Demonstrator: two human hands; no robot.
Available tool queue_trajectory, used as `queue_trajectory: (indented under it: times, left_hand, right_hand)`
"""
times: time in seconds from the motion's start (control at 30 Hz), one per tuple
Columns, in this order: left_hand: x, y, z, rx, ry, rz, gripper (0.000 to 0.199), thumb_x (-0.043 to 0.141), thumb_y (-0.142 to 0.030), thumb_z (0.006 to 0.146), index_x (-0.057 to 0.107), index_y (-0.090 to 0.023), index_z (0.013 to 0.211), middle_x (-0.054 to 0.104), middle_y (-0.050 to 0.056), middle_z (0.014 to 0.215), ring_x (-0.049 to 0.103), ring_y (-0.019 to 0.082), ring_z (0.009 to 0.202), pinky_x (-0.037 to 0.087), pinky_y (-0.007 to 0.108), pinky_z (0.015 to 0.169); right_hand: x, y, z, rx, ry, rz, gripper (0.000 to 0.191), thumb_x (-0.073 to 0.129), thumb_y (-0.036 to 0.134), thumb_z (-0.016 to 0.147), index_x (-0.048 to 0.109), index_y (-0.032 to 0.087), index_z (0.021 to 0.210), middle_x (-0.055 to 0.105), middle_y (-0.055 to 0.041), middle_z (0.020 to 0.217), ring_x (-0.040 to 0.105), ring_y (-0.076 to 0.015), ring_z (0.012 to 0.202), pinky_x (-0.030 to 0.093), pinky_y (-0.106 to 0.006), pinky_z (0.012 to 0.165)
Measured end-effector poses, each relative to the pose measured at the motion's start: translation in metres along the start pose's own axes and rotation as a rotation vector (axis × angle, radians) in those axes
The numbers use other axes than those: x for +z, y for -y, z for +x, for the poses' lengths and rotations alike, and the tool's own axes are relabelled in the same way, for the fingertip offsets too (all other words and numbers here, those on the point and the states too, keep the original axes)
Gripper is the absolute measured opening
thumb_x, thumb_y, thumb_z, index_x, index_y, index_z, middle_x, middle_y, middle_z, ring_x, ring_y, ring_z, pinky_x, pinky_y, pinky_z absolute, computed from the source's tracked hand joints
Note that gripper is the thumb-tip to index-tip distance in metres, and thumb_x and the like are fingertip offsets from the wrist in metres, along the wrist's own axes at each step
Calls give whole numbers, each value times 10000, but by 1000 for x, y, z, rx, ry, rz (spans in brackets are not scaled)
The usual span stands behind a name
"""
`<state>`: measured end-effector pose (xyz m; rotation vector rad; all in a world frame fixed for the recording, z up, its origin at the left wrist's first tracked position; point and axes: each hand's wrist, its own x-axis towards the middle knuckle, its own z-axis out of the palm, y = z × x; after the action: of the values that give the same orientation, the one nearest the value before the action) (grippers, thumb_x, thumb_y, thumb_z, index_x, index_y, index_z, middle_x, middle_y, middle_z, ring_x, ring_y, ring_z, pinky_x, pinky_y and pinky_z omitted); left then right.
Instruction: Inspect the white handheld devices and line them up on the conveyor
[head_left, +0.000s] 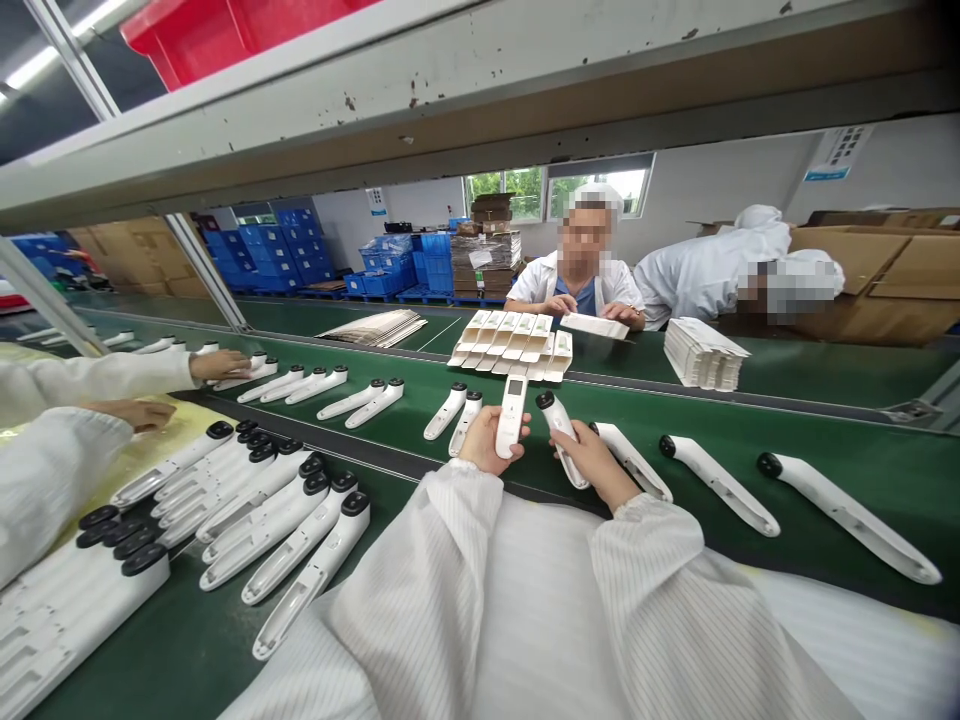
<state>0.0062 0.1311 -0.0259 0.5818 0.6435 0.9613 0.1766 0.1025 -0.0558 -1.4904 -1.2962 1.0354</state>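
Observation:
My left hand (484,440) is closed around a white infrared thermometer (513,405), held upright with its small grey screen and buttons facing me. In my right hand (600,460) is a second thermometer (559,430), white with a black head, its fingers wrapped round the body. Two more thermometers (446,411) lie on the green belt just beyond my left hand. Close to the right hand rests another thermometer (637,462) with an open hollow in its handle, partly hidden by that hand.
Many thermometers (315,570) lie in rows at the left, beside a co-worker's hands (225,365). More lie (720,485) along the belt (825,450) at right. Opened white boxes (502,340) stand ahead; a co-worker (581,270) handles a carton opposite. A metal shelf (450,90) crosses overhead.

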Motion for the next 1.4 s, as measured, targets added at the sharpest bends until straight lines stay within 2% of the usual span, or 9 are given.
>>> queue_trajectory:
  times: [0.23,0.37,0.5,0.67,0.8,1.0,1.13,1.27,1.4]
  left_hand:
    - [16,16,1,-58,-33,38,371,447,-459,867,604,-140,974,546,31,675,485,94,511,271,166,362]
    - [25,28,1,-27,-91,43,188,584,-333,787,574,-164,870,560,11,698,532,101,595,363,180,454]
    - [26,35,5,150,-111,150,161,603,-209,728,556,-174,878,586,19,764,573,136,717,462,251,662]
    - [7,20,7,462,-467,1096,320,614,-205,716,561,-175,1030,584,117,1081,490,282,1120,366,395,938]
    - [-9,12,8,332,-510,1601,498,627,-58,623,554,-154,1106,544,180,1197,390,359,1226,273,462,1006]
    - [-11,8,16,246,-413,760,400,510,-101,700,558,-141,1095,623,111,995,587,240,957,451,277,662]
    - [-2,6,10,31,-206,123,290,373,-170,787,582,-84,970,627,108,827,579,153,620,331,206,395]
    - [10,12,4,-29,-130,45,330,379,-323,877,599,-82,922,613,79,710,504,110,484,273,180,335]
    - [19,26,5,5,-170,95,235,556,-348,819,605,-137,910,615,41,726,527,98,527,305,171,371]
  right_hand:
    - [-9,-8,3,-195,-303,-624,298,479,264,799,605,154,1045,561,-175,1148,514,-306,1076,396,-420,886]
    - [-1,0,2,-408,-241,-257,379,504,402,795,587,183,1092,574,-115,1127,552,-245,991,418,-401,903]
    - [7,8,-2,-234,49,276,410,605,492,711,585,204,1003,625,-57,967,583,-207,862,487,-347,750]
    - [2,14,-10,-80,167,506,375,651,504,684,605,208,910,634,-32,946,571,-187,867,482,-287,673]
    - [-1,17,-12,-35,188,531,328,608,519,729,597,216,856,651,-45,979,593,-195,881,479,-271,648]
    - [2,12,-6,42,148,401,267,486,465,823,548,209,870,670,-61,920,632,-190,757,487,-319,689]
    - [-3,2,-1,18,-17,-167,255,489,420,818,560,187,895,656,-92,896,624,-235,805,461,-355,733]
    - [-6,-4,0,-121,-202,-660,330,460,304,823,577,138,1083,584,-180,1117,547,-314,1042,417,-415,839]
    - [-1,1,-2,-382,-298,-498,415,478,342,812,543,150,1174,542,-157,1200,504,-293,1094,380,-431,930]
